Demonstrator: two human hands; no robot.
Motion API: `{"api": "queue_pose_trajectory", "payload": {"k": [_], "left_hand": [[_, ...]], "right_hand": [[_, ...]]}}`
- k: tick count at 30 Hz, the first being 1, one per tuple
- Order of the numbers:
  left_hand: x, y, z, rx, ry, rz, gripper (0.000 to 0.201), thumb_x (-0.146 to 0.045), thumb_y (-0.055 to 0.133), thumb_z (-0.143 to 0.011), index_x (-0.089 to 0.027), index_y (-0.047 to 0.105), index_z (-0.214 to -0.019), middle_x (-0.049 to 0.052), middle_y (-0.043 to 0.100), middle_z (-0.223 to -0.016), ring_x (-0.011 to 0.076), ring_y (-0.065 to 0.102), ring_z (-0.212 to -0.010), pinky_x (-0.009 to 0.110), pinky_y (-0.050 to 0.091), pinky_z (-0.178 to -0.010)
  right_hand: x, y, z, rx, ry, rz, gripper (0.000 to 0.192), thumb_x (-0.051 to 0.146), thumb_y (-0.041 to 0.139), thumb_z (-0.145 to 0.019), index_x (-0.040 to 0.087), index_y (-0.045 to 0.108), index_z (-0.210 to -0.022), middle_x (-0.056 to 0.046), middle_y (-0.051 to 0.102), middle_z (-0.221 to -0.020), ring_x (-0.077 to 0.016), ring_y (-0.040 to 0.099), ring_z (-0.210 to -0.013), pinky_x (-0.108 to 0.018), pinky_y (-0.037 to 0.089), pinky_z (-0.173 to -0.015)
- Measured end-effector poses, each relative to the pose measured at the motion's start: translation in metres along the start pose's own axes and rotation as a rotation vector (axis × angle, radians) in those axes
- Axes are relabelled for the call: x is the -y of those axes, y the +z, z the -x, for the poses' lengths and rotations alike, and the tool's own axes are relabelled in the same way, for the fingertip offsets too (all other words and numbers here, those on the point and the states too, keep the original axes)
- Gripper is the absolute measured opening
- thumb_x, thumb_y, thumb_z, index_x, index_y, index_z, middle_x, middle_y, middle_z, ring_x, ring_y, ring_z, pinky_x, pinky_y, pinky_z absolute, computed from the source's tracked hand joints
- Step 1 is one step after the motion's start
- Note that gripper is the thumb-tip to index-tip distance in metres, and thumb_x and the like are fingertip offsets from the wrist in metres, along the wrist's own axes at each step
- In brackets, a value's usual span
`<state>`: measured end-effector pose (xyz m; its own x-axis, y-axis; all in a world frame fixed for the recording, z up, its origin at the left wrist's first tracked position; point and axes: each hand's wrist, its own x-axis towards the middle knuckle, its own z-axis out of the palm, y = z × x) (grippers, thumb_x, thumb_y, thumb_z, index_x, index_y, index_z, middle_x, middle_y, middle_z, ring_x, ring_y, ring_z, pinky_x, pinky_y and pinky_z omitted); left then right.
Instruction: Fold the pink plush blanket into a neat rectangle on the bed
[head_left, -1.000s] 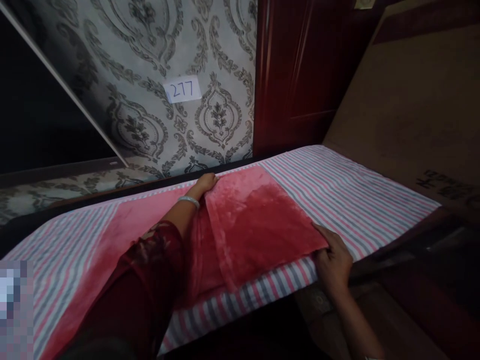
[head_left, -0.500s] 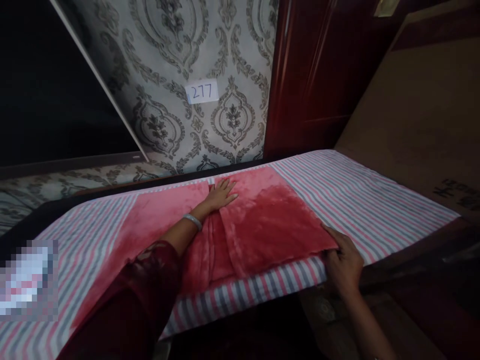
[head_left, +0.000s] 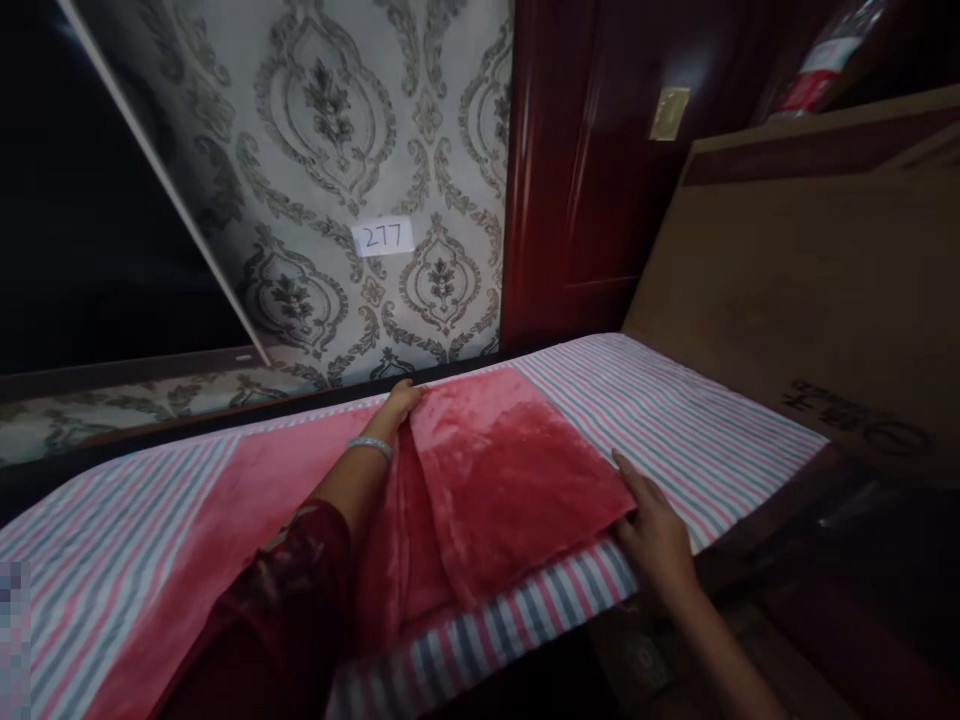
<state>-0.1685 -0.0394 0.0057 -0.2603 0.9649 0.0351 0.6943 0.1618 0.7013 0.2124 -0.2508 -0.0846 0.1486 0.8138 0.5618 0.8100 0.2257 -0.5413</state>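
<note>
My left hand [head_left: 401,402] is out at the far edge of the bed, fingers [head_left: 412,392] curled down and pinching the far corner of the folded-over flap of the red plush fleece blanket [head_left: 495,480]. A silver bangle [head_left: 367,446] sits on that wrist, with a dark red lace sleeve [head_left: 277,600] behind it.

My right hand [head_left: 654,535] is at the near edge of the bed, fingers [head_left: 628,478] lying on top of the flap's near right corner with the thumb tucked at its edge; it looks like a light pinch, though the underside is hidden.

The blanket lies on the pink, white and grey striped bedsheet [head_left: 675,420], roughly mid-bed. Its single layer spreads away to the left [head_left: 225,510]; the doubled flap sits to the right of my left arm.

Key relation: the flap's free right edge runs from far edge to near edge of the bed, and my two hands hold its two ends, left hand far and right hand near. The crease runs alongside my left forearm. The flap's bulk lies between the hands, left of my right fingers.

Beyond the bed: patterned grey wallpaper with a white paper label reading 277 [head_left: 382,237], a dark red wooden door [head_left: 585,180], and a brown cardboard sheet [head_left: 810,290] leaning at the right.
</note>
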Motion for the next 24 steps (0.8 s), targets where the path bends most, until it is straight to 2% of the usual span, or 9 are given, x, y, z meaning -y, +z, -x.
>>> {"api": "queue_pose_trajectory", "payload": {"k": [3,7,11,14,16,18,21,24], "left_hand": [[-0.005,0.010,-0.003,0.010,-0.048,-0.093,0.029,-0.036,0.060,-0.095,-0.015,0.066,-0.114,0.009,0.072,-0.108,0.0216,0.070,-0.094,0.035,0.056,-0.080],[-0.008,0.013,-0.005,-0.039,-0.067,-0.250,0.026,-0.030,0.057,-0.092,-0.018,0.068,-0.112,0.013,0.074,-0.109,0.0282,0.070,-0.102,0.034,0.053,-0.077],[-0.019,0.005,-0.004,-0.029,-0.034,-0.408,0.021,-0.029,0.063,-0.085,-0.018,0.071,-0.101,0.019,0.072,-0.113,0.0372,0.065,-0.113,0.043,0.051,-0.086],[-0.041,0.007,-0.005,-0.021,0.068,-0.494,0.025,-0.032,0.059,-0.088,-0.015,0.072,-0.101,0.024,0.065,-0.127,0.0438,0.052,-0.129,0.054,0.043,-0.100],[-0.063,0.019,-0.008,0.029,0.175,-0.503,0.028,-0.033,0.054,-0.093,-0.017,0.072,-0.107,0.020,0.063,-0.132,0.0398,0.049,-0.133,0.053,0.037,-0.107],[-0.087,0.040,-0.013,0.110,0.264,-0.477,0.027,-0.034,0.054,-0.096,-0.021,0.069,-0.115,0.014,0.064,-0.133,0.0324,0.052,-0.132,0.048,0.037,-0.110],[-0.117,0.075,-0.023,0.206,0.321,-0.410,0.034,-0.037,0.060,-0.096,-0.020,0.062,-0.125,0.011,0.061,-0.133,0.0264,0.058,-0.121,0.047,0.046,-0.103],[-0.137,0.103,-0.035,0.247,0.318,-0.333,0.038,-0.038,0.062,-0.095,-0.019,0.059,-0.128,0.010,0.060,-0.129,0.0237,0.062,-0.110,0.045,0.054,-0.092]], "right_hand": [[0.005,0.005,0.000,0.012,0.030,0.006,0.062,0.016,0.048,-0.080,0.025,0.058,-0.140,-0.008,0.068,-0.125,-0.0253,0.070,-0.105,-0.034,0.059,-0.079],[-0.003,0.012,0.002,-0.086,0.058,-0.083,0.055,0.017,0.044,-0.083,0.021,0.063,-0.135,-0.007,0.072,-0.123,-0.0238,0.069,-0.111,-0.036,0.057,-0.092],[-0.013,0.018,0.006,-0.164,0.048,-0.143,0.050,0.020,0.045,-0.085,0.020,0.067,-0.130,-0.006,0.072,-0.124,-0.0235,0.069,-0.113,-0.037,0.056,-0.096],[-0.013,0.019,0.007,-0.164,0.045,-0.151,0.055,0.018,0.046,-0.081,0.021,0.065,-0.132,-0.005,0.072,-0.124,-0.0235,0.069,-0.112,-0.036,0.058,-0.094],[-0.012,0.018,0.006,-0.154,0.044,-0.143,0.057,0.017,0.046,-0.079,0.022,0.065,-0.133,-0.006,0.071,-0.125,-0.0241,0.069,-0.112,-0.037,0.059,-0.092],[-0.012,0.016,0.005,-0.145,0.028,-0.142,0.059,0.017,0.046,-0.078,0.021,0.064,-0.133,-0.007,0.071,-0.124,-0.0247,0.070,-0.111,-0.038,0.059,-0.091],[-0.014,0.013,0.004,-0.144,-0.008,-0.150,0.060,0.017,0.046,-0.076,0.022,0.064,-0.133,-0.007,0.072,-0.123,-0.0255,0.070,-0.109,-0.040,0.060,-0.090],[-0.018,0.012,0.005,-0.145,-0.030,-0.149,0.060,0.016,0.045,-0.075,0.023,0.066,-0.131,-0.008,0.072,-0.122,-0.0259,0.070,-0.108,-0.040,0.061,-0.086]]}}
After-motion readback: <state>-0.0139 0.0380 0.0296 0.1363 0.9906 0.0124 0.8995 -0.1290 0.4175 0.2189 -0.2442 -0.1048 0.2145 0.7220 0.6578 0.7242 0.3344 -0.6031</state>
